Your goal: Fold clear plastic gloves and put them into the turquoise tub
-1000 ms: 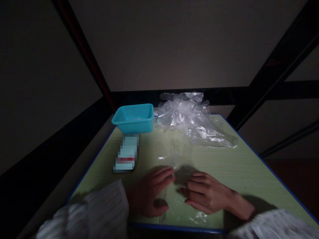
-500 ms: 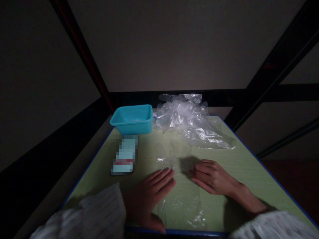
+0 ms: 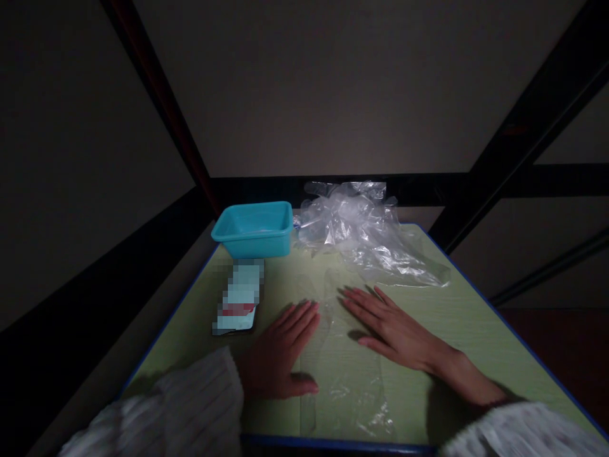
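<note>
Lying between the stretched-out fingers of left hand (image 3: 285, 352) and right hand (image 3: 397, 327): one clear plastic glove (image 3: 352, 381), crumpled plastic pile (image 3: 359, 225) just beyond.

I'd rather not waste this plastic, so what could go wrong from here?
The flat plastic looks thin and might crease if the left hand or right hand drags it. Its near end lies close to the edge of the table, so it could slip off. The plastic pile by the far edge could slide if bumped.
</note>
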Demonstrator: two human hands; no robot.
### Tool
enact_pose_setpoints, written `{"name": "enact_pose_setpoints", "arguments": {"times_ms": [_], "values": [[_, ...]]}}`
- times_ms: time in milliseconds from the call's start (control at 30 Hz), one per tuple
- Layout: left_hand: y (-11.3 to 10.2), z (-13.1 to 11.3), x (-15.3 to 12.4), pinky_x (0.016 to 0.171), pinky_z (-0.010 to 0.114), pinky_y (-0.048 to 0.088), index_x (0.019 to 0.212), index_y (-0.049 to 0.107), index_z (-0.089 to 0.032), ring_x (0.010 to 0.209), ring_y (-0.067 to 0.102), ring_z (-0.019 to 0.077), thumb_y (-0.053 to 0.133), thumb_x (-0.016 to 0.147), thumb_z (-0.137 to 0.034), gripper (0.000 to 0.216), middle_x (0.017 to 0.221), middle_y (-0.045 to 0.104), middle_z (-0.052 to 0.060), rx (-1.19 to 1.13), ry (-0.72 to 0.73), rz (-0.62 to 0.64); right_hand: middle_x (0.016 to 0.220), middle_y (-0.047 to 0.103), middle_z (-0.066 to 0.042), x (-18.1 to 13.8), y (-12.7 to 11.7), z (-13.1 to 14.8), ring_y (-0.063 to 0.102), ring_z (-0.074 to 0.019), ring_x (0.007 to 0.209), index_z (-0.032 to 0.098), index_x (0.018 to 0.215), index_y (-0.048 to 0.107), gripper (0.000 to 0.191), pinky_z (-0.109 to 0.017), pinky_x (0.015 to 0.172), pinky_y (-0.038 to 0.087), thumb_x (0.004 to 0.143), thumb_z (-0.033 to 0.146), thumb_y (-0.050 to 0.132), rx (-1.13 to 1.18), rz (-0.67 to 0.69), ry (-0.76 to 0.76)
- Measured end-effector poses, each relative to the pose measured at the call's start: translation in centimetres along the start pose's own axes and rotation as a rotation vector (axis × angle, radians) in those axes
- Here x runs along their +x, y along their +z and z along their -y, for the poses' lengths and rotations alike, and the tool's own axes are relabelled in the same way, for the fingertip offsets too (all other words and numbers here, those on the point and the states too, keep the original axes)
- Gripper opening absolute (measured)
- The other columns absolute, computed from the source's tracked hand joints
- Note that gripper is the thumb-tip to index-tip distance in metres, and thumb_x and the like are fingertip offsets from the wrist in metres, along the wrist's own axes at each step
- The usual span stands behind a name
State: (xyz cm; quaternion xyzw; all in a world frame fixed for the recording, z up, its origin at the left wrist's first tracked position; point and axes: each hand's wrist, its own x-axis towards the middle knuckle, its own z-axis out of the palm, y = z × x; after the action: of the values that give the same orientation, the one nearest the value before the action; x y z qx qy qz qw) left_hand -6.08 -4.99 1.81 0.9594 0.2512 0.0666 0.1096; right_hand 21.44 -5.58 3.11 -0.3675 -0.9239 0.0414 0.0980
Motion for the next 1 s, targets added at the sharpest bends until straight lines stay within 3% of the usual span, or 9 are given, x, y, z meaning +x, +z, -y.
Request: {"name": "enact_pose_setpoints", "arguments": {"times_ms": [200, 433, 600, 767, 1000], "values": [[0.0, 0.0, 0.1, 0.110, 0.049, 0.016, 0.142, 0.016, -0.009, 0.137, 0.010, 0.0341, 0.058, 0.072, -0.063, 0.098, 0.149, 0.015, 0.019, -0.026, -0.034, 0.071, 0.149, 0.018, -0.015, -0.5, 1.5, -0.3, 0.018, -0.0293, 0.136, 0.018, 0.145, 0.009, 0.069, -0.059, 0.107, 0.014, 0.091, 0.055, 0.032, 0.064, 0.119, 0.017], [0.0, 0.3, 0.0, 0.109, 0.051, 0.016, 0.144, 0.008, -0.012, 0.137, 0.009, 0.0347, 0.059, 0.072, -0.060, 0.100, 0.150, 0.014, 0.018, -0.021, -0.022, 0.004, 0.150, 0.016, -0.014, -0.5, 1.0, -0.3, 0.017, -0.0287, 0.136, 0.019, 0.145, 0.003, 0.073, -0.058, 0.107, 0.013, 0.090, 0.056, 0.034, 0.061, 0.111, 0.031], [0.0, 1.1, 0.0, 0.108, 0.051, 0.017, 0.143, 0.006, -0.012, 0.137, 0.013, 0.0317, 0.058, 0.079, -0.050, 0.091, 0.148, 0.021, 0.020, 0.021, -0.109, -0.059, 0.149, 0.020, -0.015, -0.4, 0.9, -0.6, 0.019, -0.0278, 0.136, 0.018, 0.145, 0.003, 0.073, -0.057, 0.108, 0.015, 0.091, 0.055, 0.034, 0.046, 0.065, 0.037], [-0.1, 1.3, 0.4, 0.109, 0.050, 0.017, 0.142, 0.009, -0.011, 0.137, 0.016, 0.0296, 0.059, 0.079, -0.044, 0.088, 0.147, 0.024, 0.019, 0.014, -0.194, 0.004, 0.146, 0.027, -0.017, -0.4, 0.9, -0.7, 0.023, -0.0289, 0.134, 0.015, 0.145, 0.011, 0.071, -0.057, 0.108, 0.017, 0.091, 0.055, 0.033, 0.033, 0.058, 0.053], [0.0, 1.6, 0.5, 0.109, 0.049, 0.017, 0.143, 0.004, -0.010, 0.137, 0.015, 0.0289, 0.056, 0.082, -0.042, 0.086, 0.147, 0.022, 0.021, -0.009, -0.203, -0.034, 0.145, 0.030, -0.018, -0.3, 0.5, -0.7, 0.026, -0.0289, 0.134, 0.012, 0.144, 0.015, 0.069, -0.057, 0.107, 0.021, 0.092, 0.054, 0.032, 0.023, 0.040, 0.070]]}}
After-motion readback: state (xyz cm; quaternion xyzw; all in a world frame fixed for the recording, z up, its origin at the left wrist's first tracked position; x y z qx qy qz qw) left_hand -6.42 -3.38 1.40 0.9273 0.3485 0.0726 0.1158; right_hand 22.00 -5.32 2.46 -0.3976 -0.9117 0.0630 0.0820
